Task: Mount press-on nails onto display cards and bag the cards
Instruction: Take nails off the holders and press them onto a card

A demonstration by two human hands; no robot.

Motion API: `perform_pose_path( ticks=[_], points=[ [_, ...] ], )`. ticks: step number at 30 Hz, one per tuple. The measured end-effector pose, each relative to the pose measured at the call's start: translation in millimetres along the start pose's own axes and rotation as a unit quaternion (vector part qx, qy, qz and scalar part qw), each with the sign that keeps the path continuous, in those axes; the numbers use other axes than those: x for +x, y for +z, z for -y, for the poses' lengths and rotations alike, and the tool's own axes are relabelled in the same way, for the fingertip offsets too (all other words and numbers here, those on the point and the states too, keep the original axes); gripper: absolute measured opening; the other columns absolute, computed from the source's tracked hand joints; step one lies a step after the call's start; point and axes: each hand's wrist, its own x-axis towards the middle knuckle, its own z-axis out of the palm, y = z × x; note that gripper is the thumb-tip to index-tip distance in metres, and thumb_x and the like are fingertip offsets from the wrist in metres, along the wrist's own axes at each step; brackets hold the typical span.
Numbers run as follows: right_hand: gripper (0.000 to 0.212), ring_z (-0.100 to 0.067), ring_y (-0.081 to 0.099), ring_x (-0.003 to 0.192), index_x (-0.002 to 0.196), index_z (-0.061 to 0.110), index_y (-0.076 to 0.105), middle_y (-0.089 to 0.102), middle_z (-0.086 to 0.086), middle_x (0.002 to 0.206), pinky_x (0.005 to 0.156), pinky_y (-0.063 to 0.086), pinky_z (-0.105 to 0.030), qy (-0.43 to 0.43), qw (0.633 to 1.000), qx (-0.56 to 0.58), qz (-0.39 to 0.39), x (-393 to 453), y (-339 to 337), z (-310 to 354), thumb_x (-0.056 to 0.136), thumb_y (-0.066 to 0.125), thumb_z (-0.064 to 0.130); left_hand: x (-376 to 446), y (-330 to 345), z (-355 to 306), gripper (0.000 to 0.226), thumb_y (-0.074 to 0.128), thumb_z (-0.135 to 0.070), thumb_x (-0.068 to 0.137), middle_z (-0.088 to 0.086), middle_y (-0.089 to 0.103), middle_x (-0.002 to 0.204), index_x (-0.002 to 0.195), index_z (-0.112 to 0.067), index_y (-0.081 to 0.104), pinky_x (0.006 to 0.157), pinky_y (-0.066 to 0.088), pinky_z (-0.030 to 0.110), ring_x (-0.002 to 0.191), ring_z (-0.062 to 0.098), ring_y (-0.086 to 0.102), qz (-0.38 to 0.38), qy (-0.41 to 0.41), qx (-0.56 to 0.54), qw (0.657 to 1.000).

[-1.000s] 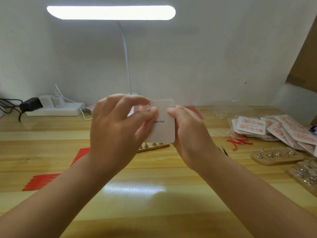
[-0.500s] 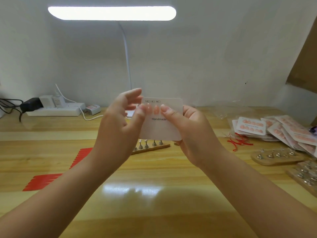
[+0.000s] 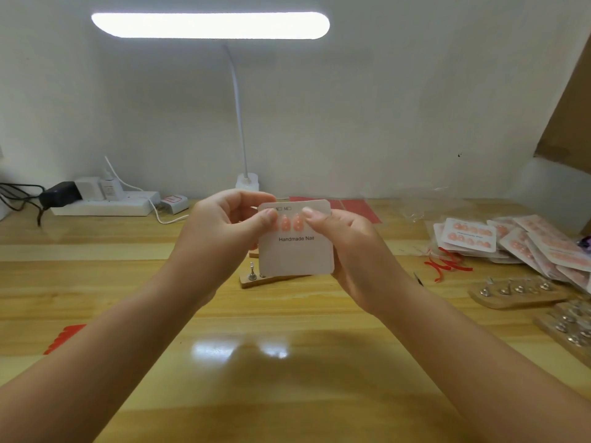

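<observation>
Wooden desk point(image 3: 287, 362) under a lit lamp point(image 3: 211, 25) carries a pile of bagged cards point(image 3: 511, 244) at the right. Mounting is judged in hand: a white display card point(image 3: 295, 251) is held upright above the desk, the right hand point(image 3: 348, 251) gripping its right edge, the left hand point(image 3: 224, 231) pinching its top-left with the thumb on the face. Two pink nails point(image 3: 291, 222) show between the thumbs; the next nail needs level seating beside them.

Two hands, left point(image 3: 224, 231) and right point(image 3: 348, 247), are holding one card point(image 3: 297, 254) showing two pink nails point(image 3: 284, 223). Three wooden stands point(image 3: 515, 292) are lying around; one lamp point(image 3: 211, 25) is glowing.
</observation>
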Motion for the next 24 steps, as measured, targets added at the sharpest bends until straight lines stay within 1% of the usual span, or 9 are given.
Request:
perform_pose_path(
  ticks=[2, 4, 8, 10, 14, 17, 19, 21, 24],
  points=[
    [0.028, -0.043, 0.064, 0.101, 0.103, 0.002, 0.068, 0.067, -0.027, 0.105, 0.091, 0.048, -0.064, -0.007, 1.0, -0.005, -0.008, 0, -1, 0, 0.092, 0.062, 0.027, 0, -1, 0, 0.013, 0.068, -0.013, 0.087, 0.003, 0.074, 0.087, 0.098, -0.018, 0.069, 0.068, 0.06, 0.028, 0.079, 0.014, 0.072, 0.004, 0.003, 0.005, 1.0],
    [0.019, -0.041, 0.065, 0.1, 0.105, 0.004, 0.068, 0.069, -0.024, 0.104, 0.089, 0.05, -0.062, -0.012, 0.999, -0.023, -0.02, 1, -2, -2, 0.094, 0.06, 0.018, 1, 0, 1, 0.011, 0.069, -0.012, 0.086, 0.002, 0.075, 0.085, 0.095, -0.018, 0.07, 0.065, 0.059, 0.025, 0.076, 0.013, 0.071, 0.006, 0.004, 0.004, 1.0],
    [0.019, -0.04, 0.065, 0.101, 0.108, 0.004, 0.068, 0.07, -0.023, 0.105, 0.091, 0.051, -0.058, -0.008, 0.999, -0.035, -0.016, 1, -3, -4, 0.094, 0.058, 0.013, 0, 3, 3, 0.008, 0.068, -0.007, 0.086, 0.0, 0.074, 0.078, 0.09, -0.014, 0.069, 0.057, 0.053, 0.016, 0.066, 0.006, 0.068, 0.015, -0.004, -0.002, 1.0],
    [0.019, -0.036, 0.067, 0.098, 0.106, 0.006, 0.07, 0.071, -0.019, 0.103, 0.088, 0.052, -0.052, -0.005, 0.999, -0.046, -0.011, 3, -4, -7, 0.094, 0.059, 0.016, 0, 4, 4, 0.009, 0.068, -0.006, 0.085, -0.003, 0.073, 0.073, 0.088, -0.014, 0.069, 0.055, 0.052, 0.017, 0.064, 0.004, 0.067, 0.014, -0.012, 0.004, 1.0],
    [0.026, -0.021, 0.067, 0.073, 0.098, 0.013, 0.069, 0.072, -0.012, 0.086, 0.068, 0.053, -0.035, 0.022, 0.998, -0.063, -0.003, 8, -12, -9, 0.096, 0.055, 0.036, 9, -4, 7, 0.007, 0.067, -0.007, 0.085, 0.003, 0.071, 0.078, 0.086, -0.014, 0.067, 0.06, 0.055, 0.027, 0.064, 0.013, 0.063, 0.02, -0.071, 0.077, 0.994],
    [0.027, -0.018, 0.066, 0.066, 0.105, 0.014, 0.059, 0.075, -0.011, 0.086, 0.061, 0.055, -0.032, 0.055, 0.995, -0.053, -0.059, 12, -22, -14, 0.097, 0.052, 0.039, 7, -5, 14, 0.003, 0.07, -0.012, 0.085, 0.003, 0.07, 0.074, 0.084, -0.013, 0.068, 0.055, 0.055, 0.026, 0.053, 0.009, 0.061, 0.124, -0.138, 0.194, 0.963],
    [0.024, -0.016, 0.064, 0.062, 0.101, 0.016, 0.058, 0.075, -0.005, 0.081, 0.065, 0.053, -0.036, 0.054, 0.989, -0.103, -0.089, 13, -26, -20, 0.098, 0.051, 0.038, 3, 0, 22, 0.004, 0.07, -0.017, 0.086, 0.002, 0.07, 0.079, 0.083, -0.016, 0.067, 0.057, 0.058, 0.027, 0.058, 0.01, 0.066, 0.176, -0.15, 0.283, 0.931],
    [0.022, -0.014, 0.063, 0.06, 0.097, 0.017, 0.058, 0.073, -0.003, 0.078, 0.065, 0.052, -0.035, 0.046, 0.982, -0.148, -0.106, 14, -27, -26, 0.098, 0.05, 0.037, 1, 4, 28, 0.005, 0.069, -0.024, 0.086, -0.001, 0.069, 0.084, 0.084, -0.02, 0.066, 0.06, 0.059, 0.028, 0.068, 0.013, 0.068, 0.197, -0.138, 0.357, 0.903],
    [0.02, -0.008, 0.062, 0.057, 0.092, 0.02, 0.058, 0.071, 0.002, 0.075, 0.06, 0.051, -0.028, 0.021, 0.966, -0.23, -0.116, 13, -28, -34, 0.098, 0.048, 0.036, 0, 4, 31, 0.016, 0.07, -0.042, 0.082, -0.014, 0.061, 0.089, 0.088, -0.028, 0.066, 0.068, 0.051, 0.024, 0.081, 0.006, 0.06, 0.19, -0.079, 0.484, 0.85]
  ],
)
